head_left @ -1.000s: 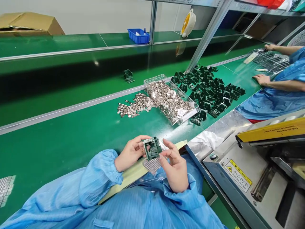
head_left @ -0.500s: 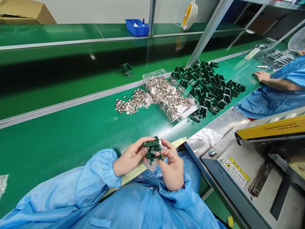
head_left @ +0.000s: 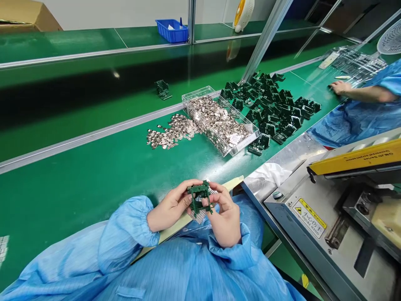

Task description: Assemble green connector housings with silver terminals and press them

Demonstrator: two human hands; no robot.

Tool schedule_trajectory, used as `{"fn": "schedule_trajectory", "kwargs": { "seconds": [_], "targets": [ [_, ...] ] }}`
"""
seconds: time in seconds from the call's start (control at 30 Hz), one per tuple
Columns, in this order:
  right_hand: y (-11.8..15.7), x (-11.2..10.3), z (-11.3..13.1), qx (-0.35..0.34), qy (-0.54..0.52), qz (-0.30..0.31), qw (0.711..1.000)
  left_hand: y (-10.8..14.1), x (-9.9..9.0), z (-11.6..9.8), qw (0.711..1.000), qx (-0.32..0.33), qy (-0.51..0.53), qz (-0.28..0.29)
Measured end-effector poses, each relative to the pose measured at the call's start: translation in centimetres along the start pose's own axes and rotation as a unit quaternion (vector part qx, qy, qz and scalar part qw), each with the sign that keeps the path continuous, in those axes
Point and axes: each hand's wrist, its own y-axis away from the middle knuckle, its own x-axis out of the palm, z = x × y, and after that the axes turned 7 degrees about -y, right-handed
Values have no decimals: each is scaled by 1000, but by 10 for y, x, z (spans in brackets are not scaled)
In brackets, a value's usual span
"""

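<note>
Just over the table's front edge, a dark green open plastic frame [head_left: 199, 190] is held between both hands. My left hand [head_left: 171, 209] grips its left side, thumb in front. My right hand [head_left: 226, 217] closes on its right side, with a thumb and finger reaching at the opening; whether a small part is pinched there is hidden. Beneath the frame lies a light sheet patterned with small pieces [head_left: 198, 217]. Ahead, a clear plastic tray [head_left: 241, 145] holds many small silvery metal pieces. A loose heap of the same metal pieces [head_left: 172, 133] spreads to its left.
Many dark green frames [head_left: 272, 106] are piled right of the tray; a single one [head_left: 163, 90] stands farther back. A grey machine with a yellow bar [head_left: 354, 163] is at my right, a white cloth [head_left: 271, 173] beside it. A co-worker's hand [head_left: 341, 88] rests far right.
The view has shifted slightly. Both hands keep hold of the green frame, which is turned a little. At the right, the machine's inner block has come farther into sight.
</note>
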Motion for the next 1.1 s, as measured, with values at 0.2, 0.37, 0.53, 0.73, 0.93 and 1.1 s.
{"fn": "schedule_trajectory", "kwargs": {
  "seconds": [0.2,0.37,0.53,0.73,0.93,1.1],
  "targets": [
    [0,2,-3,-22,10,-20,1000,0,4,4,1000,25,2,4],
    [1,5,-5,20,-44,-23,999,2,9,5,997,48,-47,-48],
    [1,6,-5,52,-118,-27,991,3,13,0,996,17,-57,-63],
    [4,7,-9,56,-152,-54,985,5,16,-9,995,3,-79,-67],
    [18,7,-13,65,-185,-78,978,9,19,-11,997,-7,-67,-37],
    [32,6,-14,51,-186,-111,975,13,24,-9,998,-2,-68,7]
  ]
}}
